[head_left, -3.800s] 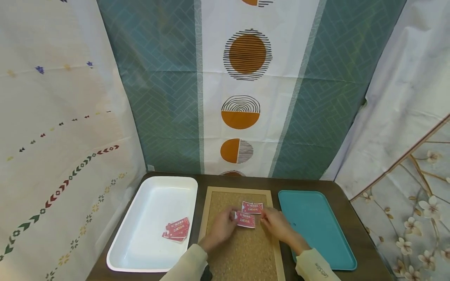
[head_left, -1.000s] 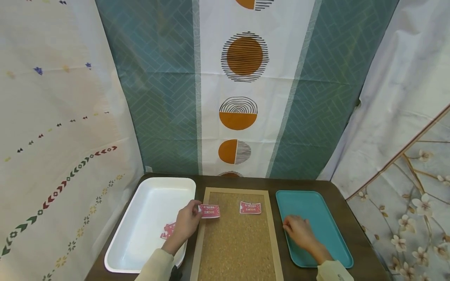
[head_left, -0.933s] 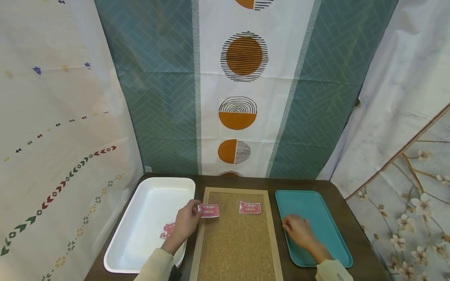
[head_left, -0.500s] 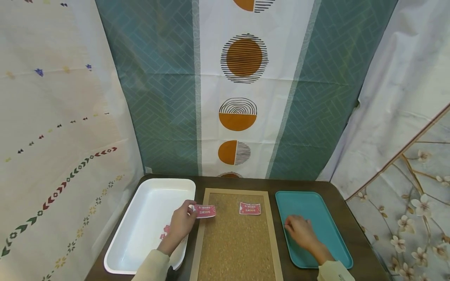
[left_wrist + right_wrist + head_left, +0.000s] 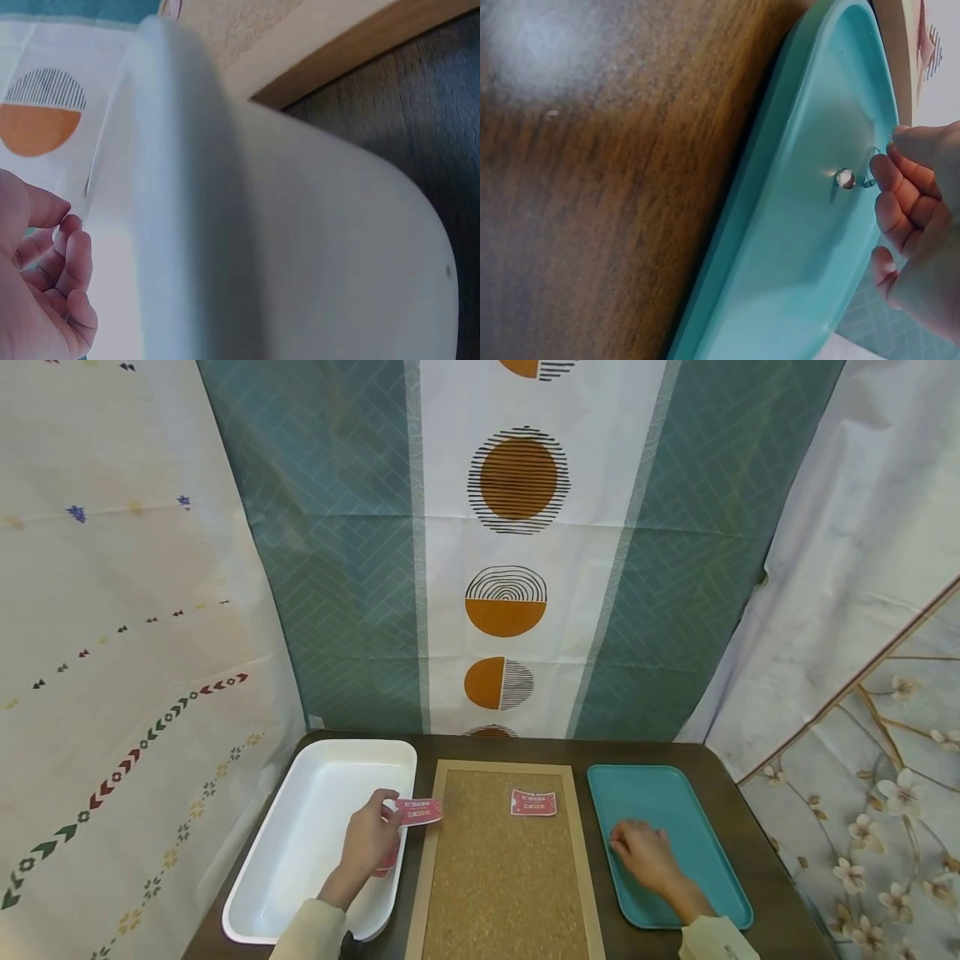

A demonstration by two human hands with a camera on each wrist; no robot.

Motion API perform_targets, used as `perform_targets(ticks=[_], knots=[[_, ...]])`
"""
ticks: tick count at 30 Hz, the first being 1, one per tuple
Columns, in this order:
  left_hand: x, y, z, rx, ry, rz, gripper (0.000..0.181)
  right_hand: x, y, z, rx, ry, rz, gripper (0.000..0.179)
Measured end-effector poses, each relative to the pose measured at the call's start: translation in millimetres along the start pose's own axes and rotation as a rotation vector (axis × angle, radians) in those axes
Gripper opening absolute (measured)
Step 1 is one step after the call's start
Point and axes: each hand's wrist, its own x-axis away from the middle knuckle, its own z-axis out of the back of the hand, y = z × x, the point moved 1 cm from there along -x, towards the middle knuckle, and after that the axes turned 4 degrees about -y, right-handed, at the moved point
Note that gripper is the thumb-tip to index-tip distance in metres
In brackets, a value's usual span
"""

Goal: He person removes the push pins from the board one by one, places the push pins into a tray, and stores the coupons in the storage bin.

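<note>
My left hand (image 5: pixel 371 837) pinches the left end of a red printed coupon (image 5: pixel 420 812) between thumb and fingers, above the right rim of the white tray (image 5: pixel 300 852). Under that hand, partly hidden, lie more red coupons (image 5: pixel 387 863). Another coupon (image 5: pixel 533 803) is up on the corkboard (image 5: pixel 510 877), near its top right. My right hand (image 5: pixel 645 856) is over the left side of the teal tray (image 5: pixel 697 835). In the right wrist view, thumb and index fingertip pinch a tiny pushpin (image 5: pixel 889 136), mostly hidden. A shiny pushpin (image 5: pixel 845 178) lies in the tray.
All three, the white tray, wood-framed corkboard and teal tray, lie side by side on a dark wooden table (image 5: pixel 480 750). Behind them hangs a green and white patterned curtain (image 5: pixel 345 568), with pale cloths at both sides.
From the corkboard, the left hand has carried its coupon left to the white tray's rim. The right hand has gone from beside the fixed coupon to the teal tray.
</note>
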Motion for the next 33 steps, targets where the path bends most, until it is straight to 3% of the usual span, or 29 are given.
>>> perform_targets(ticks=[6, 26, 33], knots=[[-0.4, -4.4, 6.4, -0.022, -0.010, 0.054, 0.037, 1.9, 2.9, -0.2, 0.002, -0.027, -0.006, 0.015], [1.3, -27.7, 24.6, -0.138, -0.085, 0.106, 0.039, 6.4, 9.9, 1.5, -0.017, 0.003, -0.025, 0.017], [2.8, -33.0, 26.6, -0.164, -0.111, 0.135, 0.037, 4.7, 14.3, 2.0, -0.023, -0.033, -0.055, 0.015]])
